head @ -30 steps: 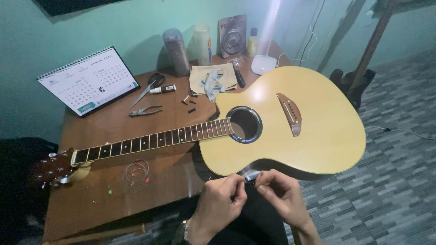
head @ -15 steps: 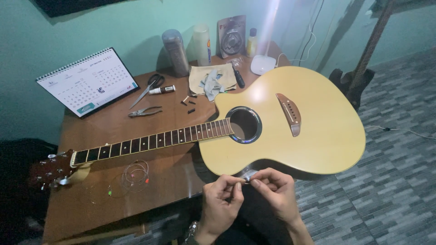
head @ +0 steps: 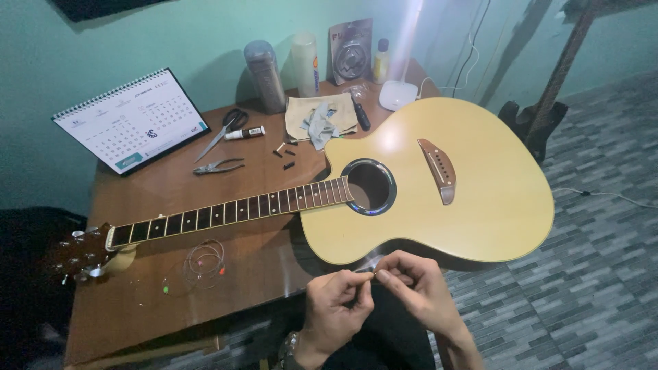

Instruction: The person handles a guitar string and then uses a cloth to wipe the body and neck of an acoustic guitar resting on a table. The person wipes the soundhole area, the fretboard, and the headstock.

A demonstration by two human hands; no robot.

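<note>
Both hands (head: 373, 291) pinch, seemingly, a thin string (head: 367, 268).

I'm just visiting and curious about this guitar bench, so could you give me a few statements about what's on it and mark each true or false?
1. The pale yellow acoustic guitar lies face up across the brown wooden table. True.
2. Strings run along the guitar's dark fretboard. False: none show on it; a coil of thin wire strings lies on the table.
3. Both hands, the left hand and the right hand, meet near the guitar's lower edge, pinching something thin. True.
4. The black-handled scissors are in the right hand. False: they lie on the table near the white desk calendar.
5. The metal pliers lie on the table. True.
</note>
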